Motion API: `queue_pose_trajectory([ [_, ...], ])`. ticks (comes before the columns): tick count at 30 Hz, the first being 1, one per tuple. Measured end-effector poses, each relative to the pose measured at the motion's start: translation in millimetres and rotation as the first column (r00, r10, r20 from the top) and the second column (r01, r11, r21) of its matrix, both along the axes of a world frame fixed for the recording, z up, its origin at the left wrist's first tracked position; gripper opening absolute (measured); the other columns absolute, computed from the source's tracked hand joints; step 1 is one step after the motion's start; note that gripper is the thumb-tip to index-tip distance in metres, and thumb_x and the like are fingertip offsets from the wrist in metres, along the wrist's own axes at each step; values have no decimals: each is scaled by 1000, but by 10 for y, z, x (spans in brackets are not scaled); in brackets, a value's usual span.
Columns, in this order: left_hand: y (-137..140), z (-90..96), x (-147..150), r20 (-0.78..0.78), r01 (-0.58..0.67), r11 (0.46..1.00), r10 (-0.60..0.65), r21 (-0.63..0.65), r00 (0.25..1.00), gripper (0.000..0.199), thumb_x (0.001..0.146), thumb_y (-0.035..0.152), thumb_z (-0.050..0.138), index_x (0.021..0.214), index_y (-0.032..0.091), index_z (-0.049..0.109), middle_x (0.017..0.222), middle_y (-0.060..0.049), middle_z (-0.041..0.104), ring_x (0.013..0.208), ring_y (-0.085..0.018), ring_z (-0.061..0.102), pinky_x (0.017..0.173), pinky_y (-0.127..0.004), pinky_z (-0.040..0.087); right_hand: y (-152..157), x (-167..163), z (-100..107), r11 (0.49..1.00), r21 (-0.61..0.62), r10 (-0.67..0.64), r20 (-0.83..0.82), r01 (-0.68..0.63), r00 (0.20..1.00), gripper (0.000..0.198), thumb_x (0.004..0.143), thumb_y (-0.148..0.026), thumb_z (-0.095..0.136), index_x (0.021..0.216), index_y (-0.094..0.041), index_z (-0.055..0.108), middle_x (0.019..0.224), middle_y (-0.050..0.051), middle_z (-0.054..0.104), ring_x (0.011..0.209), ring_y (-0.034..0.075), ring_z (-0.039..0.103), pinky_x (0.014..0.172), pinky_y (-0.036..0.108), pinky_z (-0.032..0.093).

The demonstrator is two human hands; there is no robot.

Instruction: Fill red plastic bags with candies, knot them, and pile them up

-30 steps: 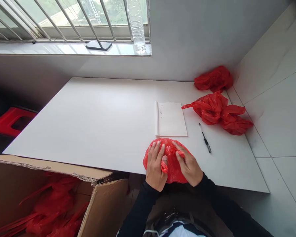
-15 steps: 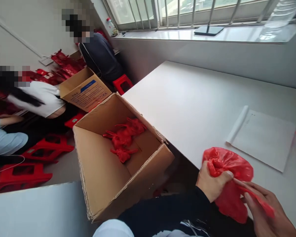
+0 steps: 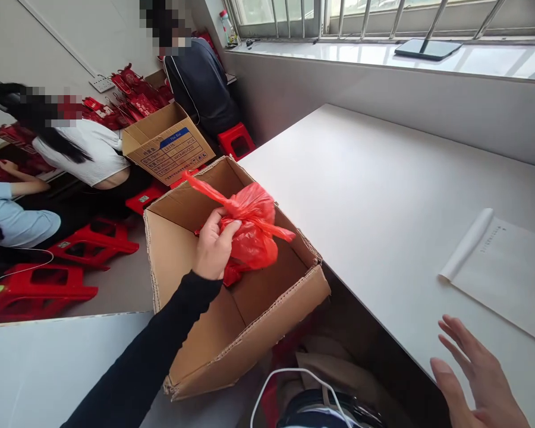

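Observation:
A knotted red plastic bag (image 3: 254,238) is pinched in my left hand (image 3: 214,244), over the mouth of an open cardboard box (image 3: 169,261). Two twisted ends stick out from its knot. Behind and below it, the other red bags in the box are mostly hidden. My right hand (image 3: 477,368) is apart from it, at the near edge of the white table (image 3: 361,178), with fingers spread and nothing in them. A white paper pad (image 3: 508,273) with one rolled edge lies on the table beyond that hand.
A second cardboard box (image 3: 173,151) stands behind the first. Red plastic stools (image 3: 49,288) line the left, near seated people. A phone (image 3: 428,49) and a bottle (image 3: 227,27) rest on the windowsill. Another pale tabletop (image 3: 62,368) lies at lower left.
My left hand has carried the red bag leftward from the table edge to over the box. My right hand has let go of the bag and opened. The view has shifted somewhat.

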State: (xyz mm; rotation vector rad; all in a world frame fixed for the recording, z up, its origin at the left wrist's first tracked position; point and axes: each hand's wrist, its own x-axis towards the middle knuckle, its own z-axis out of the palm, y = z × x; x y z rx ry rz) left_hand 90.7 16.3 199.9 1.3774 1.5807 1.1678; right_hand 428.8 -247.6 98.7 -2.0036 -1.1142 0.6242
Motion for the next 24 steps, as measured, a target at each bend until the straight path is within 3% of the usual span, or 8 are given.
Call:
queue_pose_trajectory([
  [3,344,-674,-465,-167,-131,987,114,-98,979,19,88,23,63,106,15,62,97,-4,69,92,-19,66,92,-36,54,73,42,-187,990,-118,-68,43,72,997,76,85,-67,55,153,-36,39,152,7,47,122,42,59,43,31,55],
  [6,468,-1286,-764,-334,-264,947,193,-183,923,23,92,29,65,108,13,63,108,-8,66,99,-21,64,91,-43,54,113,107,-361,983,-146,-96,91,109,991,74,87,-70,51,152,-36,40,154,6,45,130,42,53,50,37,58],
  [10,368,-1826,-968,-490,-361,899,205,-249,847,32,95,34,62,120,14,61,118,-10,64,103,-22,64,88,-43,56,80,220,-602,978,-161,-111,134,132,985,73,90,-67,48,153,-31,42,153,7,45,131,42,52,57,43,60],
  [14,131,-2169,-1017,-609,-340,905,122,-255,784,41,94,35,63,130,16,57,132,-12,58,116,-27,59,98,-51,52,44,276,-797,997,-74,1,282,20,959,69,92,-62,50,151,-25,46,147,12,52,129,43,53,64,46,61],
  [18,-24,-2390,-914,-661,-111,957,-99,-269,744,46,92,33,66,134,17,57,148,-13,47,137,-33,44,114,-60,35,121,217,-794,982,125,63,490,-141,870,60,98,-50,47,150,-20,45,139,15,57,124,40,57,96,56,53],
  [21,-36,-2464,-788,-655,61,944,-270,-323,705,37,91,33,68,124,17,64,146,-12,52,139,-31,43,117,-60,29,188,169,-736,970,163,63,557,-183,828,56,100,-45,45,149,-18,47,134,16,60,124,39,58,101,56,50],
  [24,-16,-2407,-714,-695,24,943,-262,-333,670,37,92,35,66,124,16,63,141,-12,55,134,-32,48,113,-59,37,201,151,-734,961,195,49,580,-197,813,53,101,-45,47,145,-17,51,132,16,62,123,37,59,102,55,50],
])
